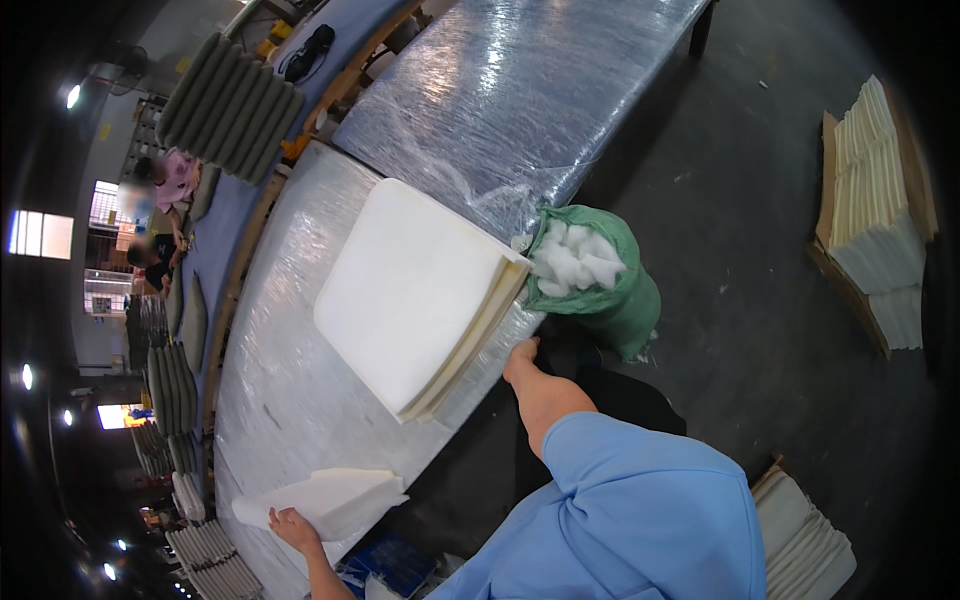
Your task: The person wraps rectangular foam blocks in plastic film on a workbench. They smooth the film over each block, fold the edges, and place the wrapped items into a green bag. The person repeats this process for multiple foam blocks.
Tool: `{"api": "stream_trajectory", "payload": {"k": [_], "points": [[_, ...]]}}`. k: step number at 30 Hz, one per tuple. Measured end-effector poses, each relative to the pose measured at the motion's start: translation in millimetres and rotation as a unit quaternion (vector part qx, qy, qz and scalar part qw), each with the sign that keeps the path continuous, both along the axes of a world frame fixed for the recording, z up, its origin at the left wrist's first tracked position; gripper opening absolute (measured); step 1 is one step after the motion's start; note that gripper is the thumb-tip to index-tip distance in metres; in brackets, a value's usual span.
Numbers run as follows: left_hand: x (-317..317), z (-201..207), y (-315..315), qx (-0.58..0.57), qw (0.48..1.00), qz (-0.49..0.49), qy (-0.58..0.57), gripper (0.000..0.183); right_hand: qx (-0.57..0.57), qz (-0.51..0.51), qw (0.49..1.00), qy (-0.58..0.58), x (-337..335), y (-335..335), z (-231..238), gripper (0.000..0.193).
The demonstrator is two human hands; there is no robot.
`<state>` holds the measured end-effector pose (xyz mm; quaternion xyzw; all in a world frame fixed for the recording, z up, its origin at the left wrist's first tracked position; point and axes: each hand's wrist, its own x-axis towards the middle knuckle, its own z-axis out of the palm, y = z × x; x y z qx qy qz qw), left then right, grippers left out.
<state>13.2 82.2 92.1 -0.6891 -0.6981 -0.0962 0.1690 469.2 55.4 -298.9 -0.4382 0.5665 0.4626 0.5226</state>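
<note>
My left hand [293, 527] is at the near left of the table, its fingers bent over the edge of a thin white sheet of cloth [335, 498]. The cloth lies loosely folded on the table's plastic wrap. By the table's near edge is my right hand [521, 358], below the corner of a stack of white cushion pads [415, 290]; its fingers are too hidden to read. Just beyond that hand a green sack [625, 300] stands against the table, its mouth open. White fluffy stuffing [577, 258] fills the top of the sack.
The table [270, 400] is covered in clear film and continues into a second wrapped table [480, 90]. Grey-green cushions [230, 108] are piled on a blue bench at left, where two people work. A carton of white pads [870, 200] stands at right, more pads [805, 540] behind me.
</note>
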Motion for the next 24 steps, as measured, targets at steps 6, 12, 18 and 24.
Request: {"api": "stream_trajectory", "payload": {"k": [6, 12, 18, 24], "points": [[-0.6, 0.5, 5.2, -0.009, 1.0, 0.0, 0.0, 0.028, -0.007, 0.007, 1.0, -0.008, -2.5, 1.6, -3.0, 0.069], [-0.3, -3.6, 5.0, -0.011, 1.0, 0.005, -0.002, 0.024, -0.031, 0.0, 1.0, -0.005, -2.7, 1.5, -3.2, 0.074], [2.4, -1.8, 14.9, -0.024, 1.0, 0.013, 0.01, 0.022, -0.059, -0.009, 0.998, 0.003, -3.6, 3.0, -3.1, 0.082], [6.1, -3.8, 13.5, -0.037, 0.998, 0.031, 0.035, 0.029, -0.081, 0.018, 0.997, -0.008, -13.7, 5.8, -19.0, 0.087]]}}
